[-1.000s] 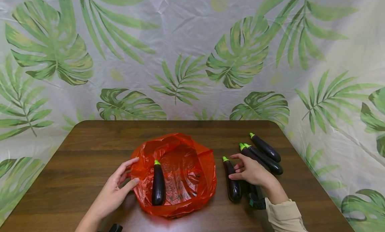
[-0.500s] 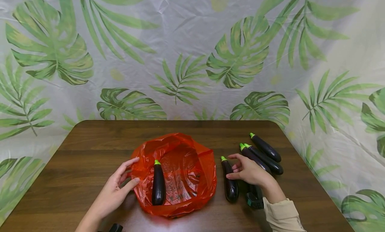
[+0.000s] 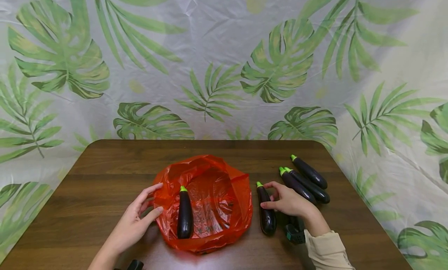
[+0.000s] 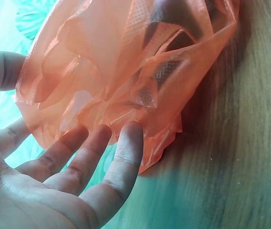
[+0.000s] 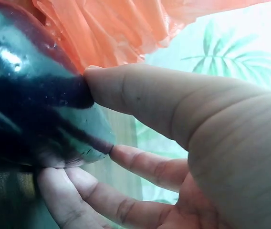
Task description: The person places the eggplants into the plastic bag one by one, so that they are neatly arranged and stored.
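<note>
The right hand (image 3: 287,202) is holding an eggplant (image 3: 268,222) between thumb and fingers, just right of a red bag (image 3: 242,207).
The left hand (image 3: 134,219), fingers spread, is touching the bag's left side; the bag's mouth is gaping upward and a second eggplant (image 3: 185,217) is lying inside, green end toward the back. Three more eggplants (image 3: 309,185) are lying beyond the right hand on the wooden table (image 3: 105,184).

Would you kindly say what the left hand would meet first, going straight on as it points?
The left hand would likely meet the red bag first; they seem to touch at its left side, though depth is unclear.
</note>
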`<state>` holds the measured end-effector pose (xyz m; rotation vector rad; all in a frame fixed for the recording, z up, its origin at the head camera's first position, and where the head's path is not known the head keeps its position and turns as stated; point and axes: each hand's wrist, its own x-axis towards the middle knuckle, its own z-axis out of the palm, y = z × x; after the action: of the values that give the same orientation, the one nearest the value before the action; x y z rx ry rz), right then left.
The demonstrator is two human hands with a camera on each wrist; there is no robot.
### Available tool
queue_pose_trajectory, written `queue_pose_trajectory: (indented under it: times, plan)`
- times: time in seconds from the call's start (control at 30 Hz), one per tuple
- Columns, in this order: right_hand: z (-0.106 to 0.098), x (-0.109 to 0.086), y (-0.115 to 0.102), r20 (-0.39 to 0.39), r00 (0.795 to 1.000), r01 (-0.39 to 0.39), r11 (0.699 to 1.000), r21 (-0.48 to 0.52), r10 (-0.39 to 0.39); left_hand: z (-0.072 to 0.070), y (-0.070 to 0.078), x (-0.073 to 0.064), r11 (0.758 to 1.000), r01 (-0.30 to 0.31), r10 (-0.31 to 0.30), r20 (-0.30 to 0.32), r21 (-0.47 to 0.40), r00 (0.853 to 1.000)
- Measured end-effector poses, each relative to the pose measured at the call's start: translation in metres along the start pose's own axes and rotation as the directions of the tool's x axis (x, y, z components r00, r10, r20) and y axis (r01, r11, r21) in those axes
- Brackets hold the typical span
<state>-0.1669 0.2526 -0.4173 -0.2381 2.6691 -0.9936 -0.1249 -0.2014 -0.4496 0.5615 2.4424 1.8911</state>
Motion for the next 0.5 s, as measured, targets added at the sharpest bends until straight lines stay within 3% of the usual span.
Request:
queue_pose_trajectory:
  times: [0.5]
  plan:
    - [-0.0042, -0.0039, 0.0012, -0.001, 1.0, -0.008, 0.995, 0.097, 0.008, 0.0007, -0.0015, 0.0005, 0.999, -0.035, 0.035, 0.001, -0.005, 0.999]
